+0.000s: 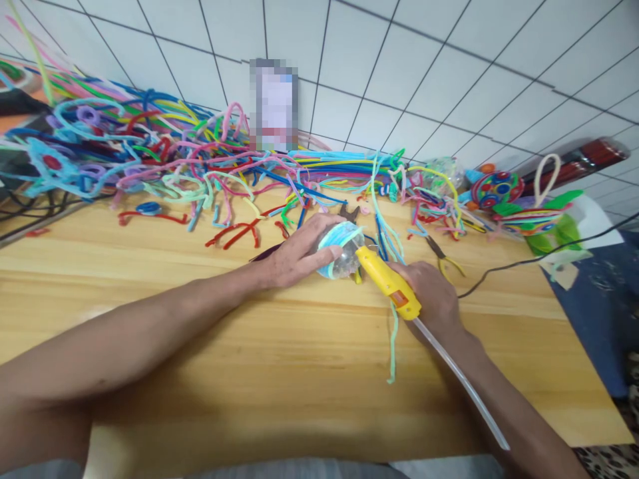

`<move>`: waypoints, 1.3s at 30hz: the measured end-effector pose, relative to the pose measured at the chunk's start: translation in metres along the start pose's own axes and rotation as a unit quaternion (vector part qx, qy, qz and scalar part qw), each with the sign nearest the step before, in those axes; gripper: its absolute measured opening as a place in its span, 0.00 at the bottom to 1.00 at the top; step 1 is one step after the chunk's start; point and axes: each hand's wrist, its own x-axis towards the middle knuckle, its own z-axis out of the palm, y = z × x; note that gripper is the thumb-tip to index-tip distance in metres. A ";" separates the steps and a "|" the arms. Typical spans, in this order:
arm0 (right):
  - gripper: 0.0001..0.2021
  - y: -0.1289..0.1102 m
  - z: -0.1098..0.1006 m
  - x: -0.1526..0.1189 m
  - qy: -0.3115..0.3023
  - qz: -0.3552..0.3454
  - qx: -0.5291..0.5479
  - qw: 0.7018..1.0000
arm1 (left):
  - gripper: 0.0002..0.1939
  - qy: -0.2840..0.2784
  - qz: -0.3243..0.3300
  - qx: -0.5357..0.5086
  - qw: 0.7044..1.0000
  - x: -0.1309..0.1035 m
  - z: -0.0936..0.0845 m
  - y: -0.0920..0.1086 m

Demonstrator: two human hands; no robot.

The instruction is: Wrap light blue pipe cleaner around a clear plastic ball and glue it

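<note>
My left hand (302, 251) is closed around a clear round ball (344, 263) partly wrapped in blue and pale green pipe cleaners (337, 236). Its thumb lies across the front of the wrapping. In my right hand (429, 293) is a yellow hot glue gun (387, 279), with a long clear glue stick (464, 382) sticking out of its back end. The gun's nozzle points at the ball's right side, at or close to the surface; I cannot tell if it touches. A pale green pipe cleaner (393, 352) hangs down over the wooden table (259, 372) beside the gun.
Heaped pipe cleaners (164, 150) in many colours line the wall side. Yellow-handled pliers (444, 258) lie right of my hands, near a black cord (524, 259). Decorated balls (498, 189) stand at the back right. A blurred upright panel (274, 106) leans by the tiled wall.
</note>
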 end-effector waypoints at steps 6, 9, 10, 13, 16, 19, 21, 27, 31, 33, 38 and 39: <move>0.15 0.002 0.001 -0.001 0.008 0.010 -0.001 1.000 | 0.27 0.003 0.007 0.006 1.000 0.000 0.000 -0.001; 0.16 0.002 0.002 -0.003 0.025 -0.003 0.004 1.000 | 0.27 0.002 0.006 0.009 1.000 0.000 0.000 -0.001; 0.17 0.002 0.003 -0.003 0.031 -0.002 0.003 1.000 | 0.27 0.003 0.004 0.007 1.000 0.000 0.000 -0.001; 0.17 0.001 0.002 -0.004 0.032 0.006 0.001 0.999 | 0.27 0.003 0.000 0.004 1.000 0.000 0.000 0.000; 0.17 0.000 0.001 -0.003 0.020 0.013 0.003 1.000 | 0.27 0.000 0.002 0.006 1.000 0.000 -0.001 0.000; 0.17 -0.001 0.000 -0.002 0.007 0.009 0.005 1.000 | 0.27 -0.003 0.003 0.007 1.000 0.000 -0.001 0.000; 0.17 -0.001 0.000 -0.002 0.008 0.010 0.004 1.000 | 0.27 -0.004 0.001 0.009 1.000 -0.001 -0.001 0.000; 0.17 -0.004 -0.001 -0.003 0.044 0.008 0.018 0.999 | 0.27 -0.005 0.002 0.013 1.000 0.000 -0.001 0.000; 0.15 -0.005 -0.001 -0.002 0.023 0.010 0.018 1.000 | 0.27 -0.006 0.008 0.017 1.000 0.000 -0.001 -0.001; 0.15 -0.005 -0.001 -0.002 0.036 0.015 0.015 0.999 | 0.28 -0.003 0.004 0.018 1.000 0.000 0.000 -0.001; 0.15 -0.007 -0.001 -0.003 0.038 0.018 0.020 0.999 | 0.28 -0.007 0.004 0.017 1.000 0.000 0.000 0.000; 0.15 -0.007 -0.001 -0.004 0.041 0.014 0.022 0.999 | 0.28 -0.007 0.004 0.017 1.000 0.000 -0.001 0.000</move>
